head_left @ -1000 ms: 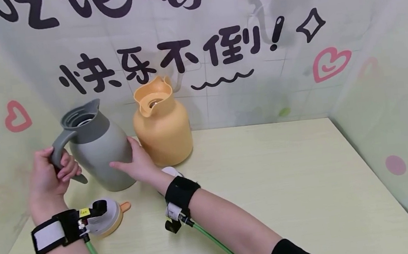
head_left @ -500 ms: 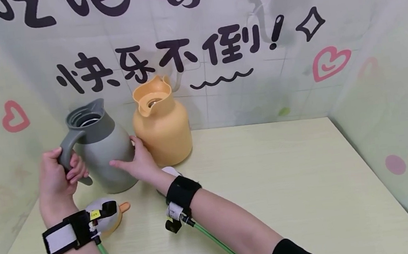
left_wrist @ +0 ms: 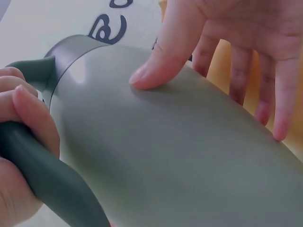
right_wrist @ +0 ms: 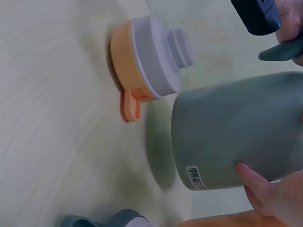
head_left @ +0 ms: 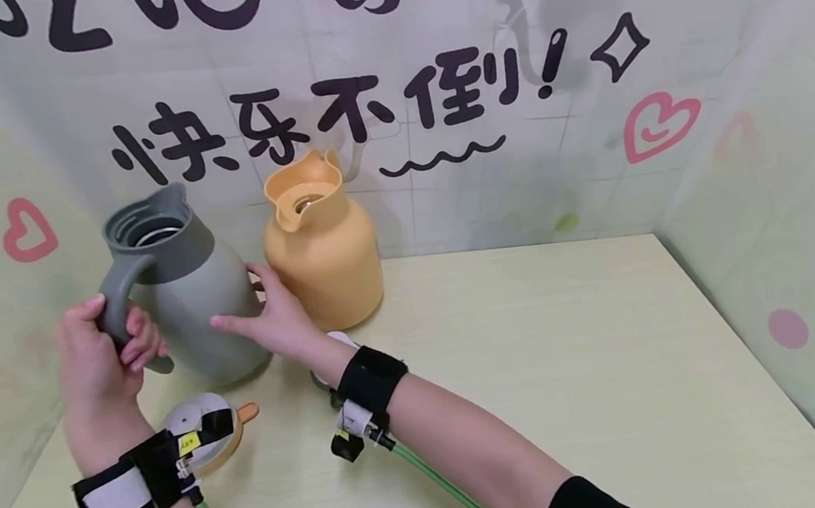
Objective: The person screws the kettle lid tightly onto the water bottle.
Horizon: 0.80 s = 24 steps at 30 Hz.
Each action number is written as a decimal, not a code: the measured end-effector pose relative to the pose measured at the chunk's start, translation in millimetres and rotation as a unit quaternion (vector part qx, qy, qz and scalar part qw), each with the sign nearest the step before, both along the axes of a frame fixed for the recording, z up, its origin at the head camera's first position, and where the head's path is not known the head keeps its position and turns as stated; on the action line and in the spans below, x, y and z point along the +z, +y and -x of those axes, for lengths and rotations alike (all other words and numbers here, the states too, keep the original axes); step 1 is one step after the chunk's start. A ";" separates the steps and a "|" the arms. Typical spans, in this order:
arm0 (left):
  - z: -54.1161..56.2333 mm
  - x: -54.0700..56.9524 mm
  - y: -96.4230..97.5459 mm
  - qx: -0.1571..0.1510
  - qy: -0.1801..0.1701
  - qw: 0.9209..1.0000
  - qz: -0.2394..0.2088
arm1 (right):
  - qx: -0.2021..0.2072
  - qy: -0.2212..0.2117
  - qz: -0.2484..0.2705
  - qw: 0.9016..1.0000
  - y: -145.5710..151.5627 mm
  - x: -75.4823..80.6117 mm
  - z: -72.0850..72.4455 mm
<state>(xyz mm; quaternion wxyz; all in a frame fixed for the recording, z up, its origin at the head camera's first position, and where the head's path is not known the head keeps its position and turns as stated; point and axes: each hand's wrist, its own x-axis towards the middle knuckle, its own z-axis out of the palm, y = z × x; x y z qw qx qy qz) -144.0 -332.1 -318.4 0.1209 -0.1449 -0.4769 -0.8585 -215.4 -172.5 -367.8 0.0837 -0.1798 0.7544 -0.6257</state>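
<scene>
My left hand grips the dark handle of a grey insulated jug, its open mouth showing no lid. The jug leans slightly left. In the right wrist view its base shows above a shadow; whether the two meet I cannot tell. My right hand steadies the jug's right side, thumb on the front and fingers straight and spread along the flank, as the left wrist view shows. Close behind that hand stands an orange-yellow jug, also lidless. An orange-and-grey lid lies upside down in front of the grey jug.
A second, grey lid lies on the pale wooden table, mostly hidden behind my right wrist in the head view. A printed cloth hangs along the back edge, and more cloth walls close both sides.
The grey jug, held by my left hand, first shifted a little right, then swung back left, its mouth now slightly higher. My right hand stayed on its side. The orange-yellow jug stayed put.
</scene>
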 end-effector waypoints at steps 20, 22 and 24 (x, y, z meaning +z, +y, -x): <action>-42.9 33.8 44.9 0.040 0.005 0.998 0.040 | 0.088 -0.001 0.030 0.996 47.0 35.4 -16.4; -47.2 35.0 51.9 0.035 0.016 0.998 0.048 | 0.092 0.001 0.029 0.995 54.1 37.5 -19.9; -51.8 36.2 58.9 0.035 0.028 0.997 0.063 | 0.094 0.002 0.029 0.995 61.0 39.1 -24.0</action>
